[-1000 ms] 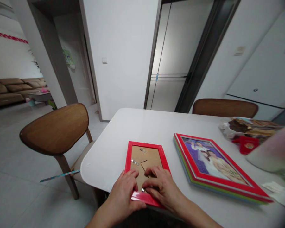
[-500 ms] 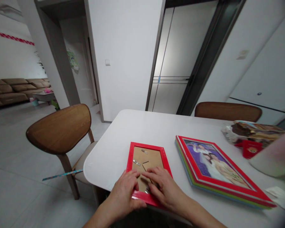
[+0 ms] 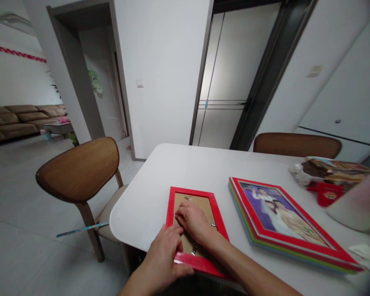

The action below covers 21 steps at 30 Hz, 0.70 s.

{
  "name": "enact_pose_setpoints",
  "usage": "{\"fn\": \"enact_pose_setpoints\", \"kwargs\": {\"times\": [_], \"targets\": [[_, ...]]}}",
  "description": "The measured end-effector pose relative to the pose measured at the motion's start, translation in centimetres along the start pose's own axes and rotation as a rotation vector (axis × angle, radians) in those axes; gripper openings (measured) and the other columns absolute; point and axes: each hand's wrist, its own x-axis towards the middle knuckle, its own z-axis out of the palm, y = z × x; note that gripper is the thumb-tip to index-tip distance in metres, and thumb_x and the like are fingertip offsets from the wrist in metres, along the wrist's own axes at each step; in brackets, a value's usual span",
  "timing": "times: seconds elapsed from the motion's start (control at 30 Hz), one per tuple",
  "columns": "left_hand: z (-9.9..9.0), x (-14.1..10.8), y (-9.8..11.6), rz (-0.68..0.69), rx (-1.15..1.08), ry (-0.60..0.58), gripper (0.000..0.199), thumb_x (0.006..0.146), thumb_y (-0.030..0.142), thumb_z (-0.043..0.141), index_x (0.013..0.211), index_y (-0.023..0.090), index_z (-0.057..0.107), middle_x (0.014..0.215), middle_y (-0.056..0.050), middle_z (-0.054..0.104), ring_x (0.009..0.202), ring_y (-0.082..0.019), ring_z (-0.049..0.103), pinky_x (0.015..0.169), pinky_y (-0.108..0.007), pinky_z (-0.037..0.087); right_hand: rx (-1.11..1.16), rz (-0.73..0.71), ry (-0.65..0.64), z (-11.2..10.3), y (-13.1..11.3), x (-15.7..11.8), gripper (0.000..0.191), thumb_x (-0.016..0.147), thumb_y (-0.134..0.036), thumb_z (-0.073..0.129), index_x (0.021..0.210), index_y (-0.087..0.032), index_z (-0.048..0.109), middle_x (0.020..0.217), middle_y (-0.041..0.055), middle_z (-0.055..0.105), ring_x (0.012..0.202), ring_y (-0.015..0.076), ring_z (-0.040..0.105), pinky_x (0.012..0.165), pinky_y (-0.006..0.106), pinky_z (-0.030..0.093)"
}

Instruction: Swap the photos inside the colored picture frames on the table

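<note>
Backing [image 3: 204, 204] sitting in frame [image 3: 172, 205], left hand [image 3: 165, 255] clamping 7 o'clock, right hand [image 3: 191, 220] covering 9, pinch unclear, 12's clip [image 3: 188, 198] looking unfastened

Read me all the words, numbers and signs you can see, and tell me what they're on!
No words, brands or numbers can be read here.
Red packet: gold mark, too blurred to read.
Round badge on the white surface at right: too small to read.
Brown board in the red frame: no writing on the part that shows.
</note>
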Motion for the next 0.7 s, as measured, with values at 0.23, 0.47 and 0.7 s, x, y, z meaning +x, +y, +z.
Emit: {"fn": "enact_pose_setpoints", "kwargs": {"times": [0.23, 0.47, 0.7], "targets": [[0.2, -0.2, 0.0, -0.008, -0.003, 0.003, 0.036, 0.049, 0.03, 0.076, 0.075, 0.019, 0.054, 0.12, -0.006, 0.048, 0.11, -0.022, 0.041, 0.094, -0.036, 0.029, 0.0, 0.157, 0.077, -0.3, 2.2, 0.9, 0.02, 0.076, -0.026, 0.045, 0.074, -0.017, 0.063, 0.075, 0.0038, 0.064, 0.069, 0.0137, 0.055, 0.063, 0.023, 0.037], [0.4, -0.4, 0.2, -0.034, 0.014, 0.003, 0.037, 0.049, 0.029, 0.076, 0.077, 0.019, 0.054, 0.121, -0.007, 0.047, 0.112, -0.023, 0.04, 0.098, -0.041, 0.024, -0.016, 0.414, 0.16, -0.1, 4.8, 3.1, 0.018, 0.073, -0.027, 0.046, 0.071, -0.017, 0.061, 0.071, 0.0079, 0.064, 0.067, 0.0175, 0.056, 0.056, 0.025, 0.033], [1.4, 0.0, 0.8, -0.079, 0.068, 0.037, 0.057, 0.038, 0.032, 0.08, 0.085, 0.016, 0.052, 0.117, -0.014, 0.049, 0.109, -0.03, 0.042, 0.096, -0.049, 0.024, 0.164, 0.444, 0.256, -0.6, 5.0, 3.5, 0.015, 0.07, -0.026, 0.049, 0.066, -0.015, 0.059, 0.066, 0.0084, 0.063, 0.065, 0.0177, 0.055, 0.059, 0.027, 0.034]]}}
